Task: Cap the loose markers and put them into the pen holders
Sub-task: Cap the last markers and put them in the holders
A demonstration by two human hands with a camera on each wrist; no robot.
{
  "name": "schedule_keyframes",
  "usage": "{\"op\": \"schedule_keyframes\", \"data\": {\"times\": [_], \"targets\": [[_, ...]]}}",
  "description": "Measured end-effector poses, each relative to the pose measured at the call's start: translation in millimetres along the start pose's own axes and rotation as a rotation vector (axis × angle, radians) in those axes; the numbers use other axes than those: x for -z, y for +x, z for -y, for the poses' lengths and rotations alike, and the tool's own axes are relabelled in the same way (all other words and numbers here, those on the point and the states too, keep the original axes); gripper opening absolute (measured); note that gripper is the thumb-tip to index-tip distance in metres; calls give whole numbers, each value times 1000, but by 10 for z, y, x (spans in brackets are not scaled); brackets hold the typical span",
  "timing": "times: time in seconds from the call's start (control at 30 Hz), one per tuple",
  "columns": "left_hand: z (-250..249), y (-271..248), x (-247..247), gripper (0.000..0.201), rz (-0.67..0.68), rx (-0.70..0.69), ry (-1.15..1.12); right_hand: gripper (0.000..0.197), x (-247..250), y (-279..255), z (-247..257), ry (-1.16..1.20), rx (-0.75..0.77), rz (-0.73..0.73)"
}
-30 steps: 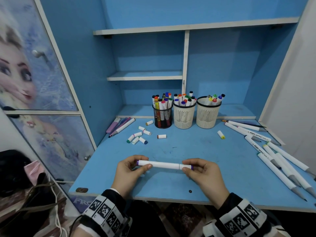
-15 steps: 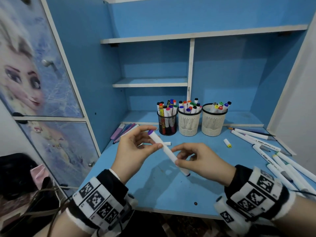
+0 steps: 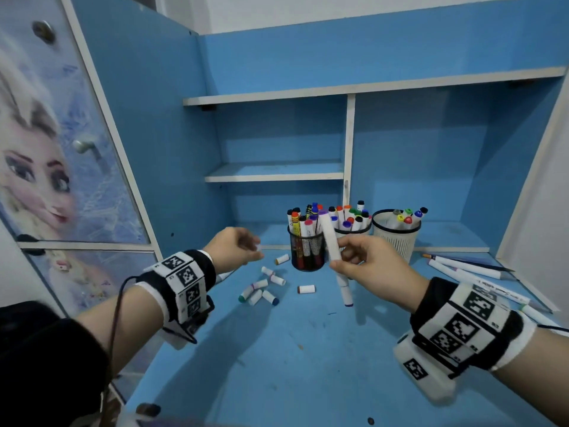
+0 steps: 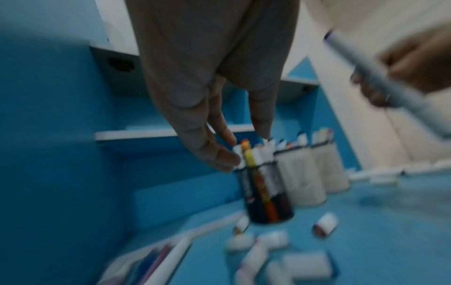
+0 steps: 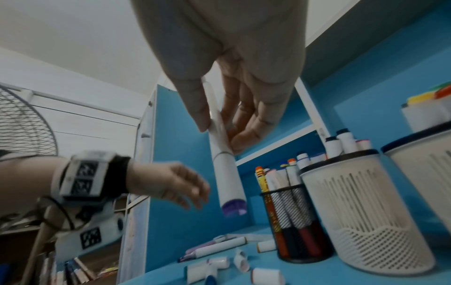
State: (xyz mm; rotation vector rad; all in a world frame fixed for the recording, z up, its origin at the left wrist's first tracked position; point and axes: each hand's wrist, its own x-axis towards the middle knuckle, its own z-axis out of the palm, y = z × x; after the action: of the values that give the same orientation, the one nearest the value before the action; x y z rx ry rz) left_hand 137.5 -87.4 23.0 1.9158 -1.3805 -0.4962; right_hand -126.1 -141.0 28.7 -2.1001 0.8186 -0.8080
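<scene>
- Right hand (image 3: 366, 266) pinches the purple-capped marker (image 3: 331, 241) around mid-barrel between thumb and fingers, holding it steeply tilted in the air just in front of the black mesh holder (image 3: 308, 252); the purple end shows clearly in the right wrist view (image 5: 234, 209).
- Left hand (image 3: 235, 248) hangs loose over the desk (image 3: 308, 349) with fingers relaxed; something small and pale sits at its fingertips in the head view, but I cannot tell if it is held.
- Marker looks light, rigid and smooth-sided, so I'd judge a mid-barrel pinch gives enough control; smooth plastic could slip if the hold is slack.
- Black mesh holder is already crowded with markers, so sliding another in may need a gap; the middle white holder (image 3: 351, 232) is also full, while the right white holder (image 3: 397, 238) seems to have more room.
- Loose caps (image 3: 261, 291) lie scattered on the desk left of the holders, one brown-ended cap (image 3: 306, 289) apart from the rest.
- Uncapped markers (image 3: 462, 266) wait along the right edge, and a few more markers (image 5: 219, 246) lie by the left wall.
</scene>
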Motion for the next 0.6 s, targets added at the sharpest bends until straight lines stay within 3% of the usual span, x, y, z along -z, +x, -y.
{"op": "schedule_keyframes", "data": {"times": [0.17, 0.3, 0.43, 0.6], "targets": [[492, 395, 57, 27, 46, 154, 466, 26, 180, 194, -49, 44, 27, -125], [668, 606, 41, 29, 64, 214, 545, 39, 365, 333, -76, 15, 59, -229], [683, 764, -61, 30, 100, 233, 603, 73, 570, 441, -91, -24, 69, -329], [659, 886, -153, 31, 132, 229, 666, 96, 831, 442, -79, -41, 161, -411]]}}
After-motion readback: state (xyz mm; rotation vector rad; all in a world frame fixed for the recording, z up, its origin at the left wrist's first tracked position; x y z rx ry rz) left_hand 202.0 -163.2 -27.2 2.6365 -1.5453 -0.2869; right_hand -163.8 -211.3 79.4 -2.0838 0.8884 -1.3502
